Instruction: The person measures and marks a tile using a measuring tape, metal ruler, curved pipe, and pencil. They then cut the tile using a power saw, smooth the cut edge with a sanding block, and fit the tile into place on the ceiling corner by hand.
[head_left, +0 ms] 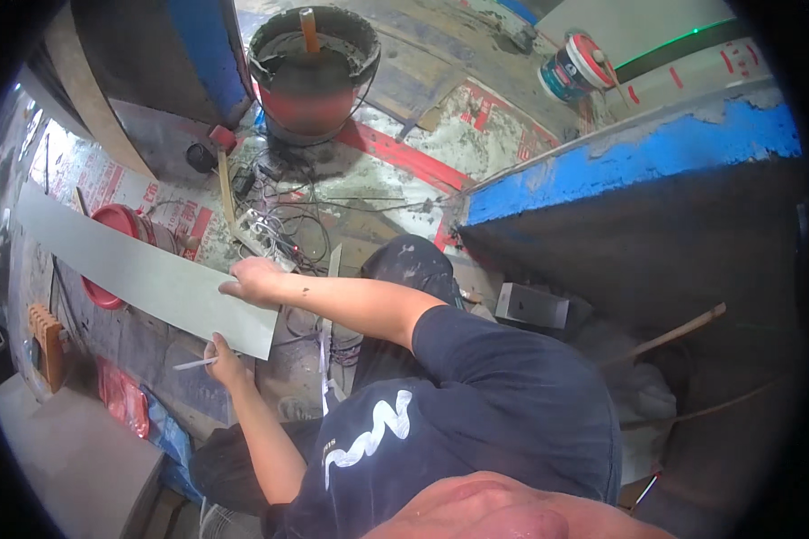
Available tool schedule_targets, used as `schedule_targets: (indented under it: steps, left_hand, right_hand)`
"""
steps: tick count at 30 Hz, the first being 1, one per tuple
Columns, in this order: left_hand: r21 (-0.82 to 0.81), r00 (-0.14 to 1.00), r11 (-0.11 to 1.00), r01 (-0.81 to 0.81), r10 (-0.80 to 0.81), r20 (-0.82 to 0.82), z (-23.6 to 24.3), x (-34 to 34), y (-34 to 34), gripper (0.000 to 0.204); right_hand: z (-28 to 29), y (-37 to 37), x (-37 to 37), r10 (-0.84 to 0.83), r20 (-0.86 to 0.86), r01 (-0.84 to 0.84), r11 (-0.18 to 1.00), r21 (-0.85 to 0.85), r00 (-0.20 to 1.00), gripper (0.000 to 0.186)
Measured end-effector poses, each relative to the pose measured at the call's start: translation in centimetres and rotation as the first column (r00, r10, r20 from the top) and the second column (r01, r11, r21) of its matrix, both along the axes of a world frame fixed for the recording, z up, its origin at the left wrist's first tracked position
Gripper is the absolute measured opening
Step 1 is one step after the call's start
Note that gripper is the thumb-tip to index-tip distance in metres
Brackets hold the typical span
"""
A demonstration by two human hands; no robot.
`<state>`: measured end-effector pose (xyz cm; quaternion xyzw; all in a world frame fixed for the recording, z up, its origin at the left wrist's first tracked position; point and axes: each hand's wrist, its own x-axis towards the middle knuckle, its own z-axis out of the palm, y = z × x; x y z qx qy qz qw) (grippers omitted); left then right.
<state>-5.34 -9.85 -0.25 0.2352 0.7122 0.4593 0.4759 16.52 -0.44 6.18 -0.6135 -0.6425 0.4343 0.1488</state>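
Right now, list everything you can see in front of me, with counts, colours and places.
Board: one, pale grey-green, left of centre
Thin tool: one, whitish, in the left hand
Small bucket: one, red, beneath the board
Large bucket: one, dark and red, upper left of centre
Stick-like handle: one, orange, in the large bucket
Tub: one, teal with red-and-white lid, upper right
Cables: several, mostly dark, above the right hand
Slotted block: one, orange-brown, far left
Box: one, grey-white, right of centre
Blue-banded panels: two, dark and blue, upper left and right
Smaller clutter: too blurred to count
Left hand: one, bare, board's lower edge
Right hand: one, bare, board's upper edge
Shirt: one, dark, lower centre
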Motion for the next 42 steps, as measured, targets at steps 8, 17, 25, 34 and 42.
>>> schedule_targets:
  steps: [8,17,25,34,42]
  left_hand:
    - [0.159,0.888,0.928,-0.338,0.37,-0.274,1.0,-1.7,-1.7,0.052]
    - [0.544,0.989,0.838,0.035,0.049,-0.14,7.8,0.2,-8.2,0.045]
    - [0.33,0.553,0.468,0.82,-0.499,-0.667,5.5,11.7,-13.1,0.097]
    - [0.066,0.444,0.468,0.881,-0.772,-0.455,5.7,8.9,-14.1,0.059]
    - [-0.097,0.727,0.765,0.637,-0.638,-0.255,2.7,7.3,-13.6,0.069]
  right_hand:
    - [-1.4,0.0,-0.9,-0.048,0.003,0.048,0.995,0.083,0.999,0.057]
    - [0.3,-1.4,-0.9,0.041,0.024,-0.039,0.998,-0.056,0.999,0.06]
    - [-8.1,-0.6,0.9,0.038,0.215,-0.099,0.955,0.281,0.976,0.061]
    - [-3.3,-3.0,-5.8,0.014,-0.202,-0.029,0.997,-0.07,0.979,0.056]
    - [-4.6,-3.0,-5.3,0.012,-0.226,-0.039,0.993,-0.114,0.974,0.048]
